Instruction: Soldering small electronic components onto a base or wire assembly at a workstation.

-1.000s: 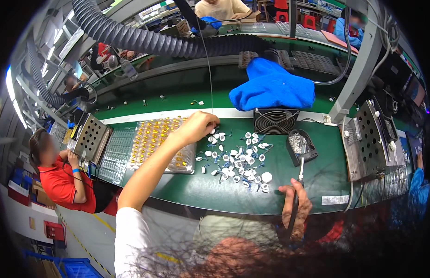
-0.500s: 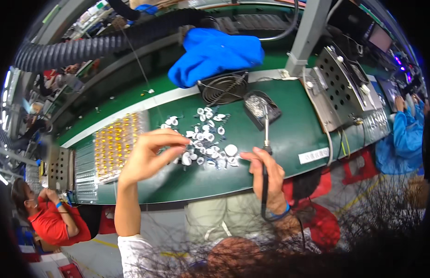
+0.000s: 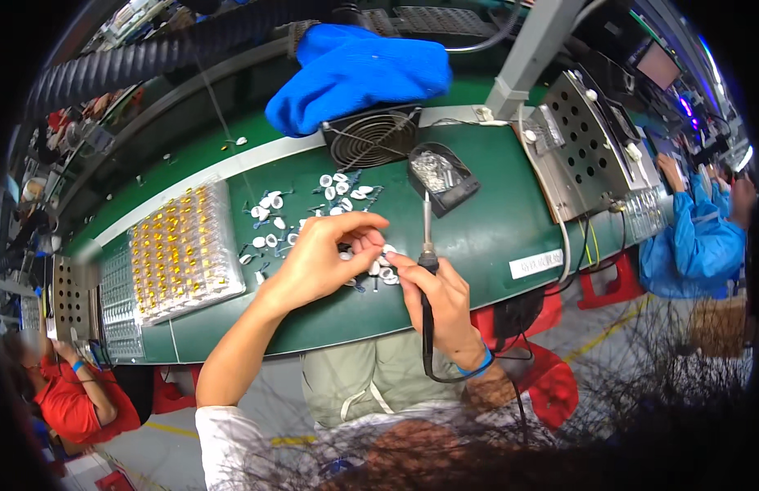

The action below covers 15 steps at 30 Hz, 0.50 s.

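My right hand (image 3: 441, 299) is closed round a soldering iron (image 3: 428, 239), which stands with its metal tip pointing away from me and its dark cable hanging under the wrist. My left hand (image 3: 318, 258) reaches over the pile, thumb and fingers drawn together at a small white part (image 3: 387, 250). The fingertips of both hands nearly meet there, so its exact shape is hard to make out. Loose small white parts with dark wire leads (image 3: 271, 240) lie scattered beside and beyond my left hand; some are hidden beneath it.
A clear tray of yellow-topped parts (image 3: 183, 254) sits to the left. Beyond my hands are a black stand with metal shavings (image 3: 445, 180), a fan (image 3: 373, 141) and a blue cloth (image 3: 359, 78). A perforated metal box (image 3: 572, 151) stands right. Co-workers in red (image 3: 89, 401) and blue (image 3: 698, 241) flank the bench.
My left hand has moved right and my right hand slightly left, bringing their fingertips together. The soldering iron has moved with the right hand, away from the stand. The whole view has shifted a little.
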Tool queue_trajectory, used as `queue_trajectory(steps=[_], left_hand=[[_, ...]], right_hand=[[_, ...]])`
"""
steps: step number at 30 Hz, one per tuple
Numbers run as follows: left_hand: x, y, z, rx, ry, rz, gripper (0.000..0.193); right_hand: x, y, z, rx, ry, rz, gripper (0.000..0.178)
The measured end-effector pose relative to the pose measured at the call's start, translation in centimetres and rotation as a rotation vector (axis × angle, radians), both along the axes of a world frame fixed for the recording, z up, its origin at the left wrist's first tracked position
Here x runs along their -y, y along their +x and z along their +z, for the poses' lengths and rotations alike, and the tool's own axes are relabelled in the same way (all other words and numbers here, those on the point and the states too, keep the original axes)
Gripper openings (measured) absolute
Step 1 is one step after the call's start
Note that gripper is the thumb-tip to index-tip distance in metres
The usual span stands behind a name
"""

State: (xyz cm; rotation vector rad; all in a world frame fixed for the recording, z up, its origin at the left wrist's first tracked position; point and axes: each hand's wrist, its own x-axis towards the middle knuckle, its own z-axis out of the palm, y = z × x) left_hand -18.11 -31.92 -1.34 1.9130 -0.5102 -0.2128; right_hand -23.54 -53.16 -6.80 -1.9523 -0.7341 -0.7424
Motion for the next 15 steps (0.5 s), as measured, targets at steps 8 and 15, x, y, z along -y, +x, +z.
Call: queue_trajectory(steps=[8, 15], left_hand=[[0.1, -0.1, -0.8, 0.179, 0.031, -0.051, 0.028], [-8.4, -1.2, 5.0, 0.486, 0.34, 0.25, 0.016]], right_hand=[[-0.3, -1.1, -0.2, -0.057, -0.205, -0.094, 0.035], [-0.3, -1.0, 0.7, -0.104, -0.146, -0.061, 0.038]])
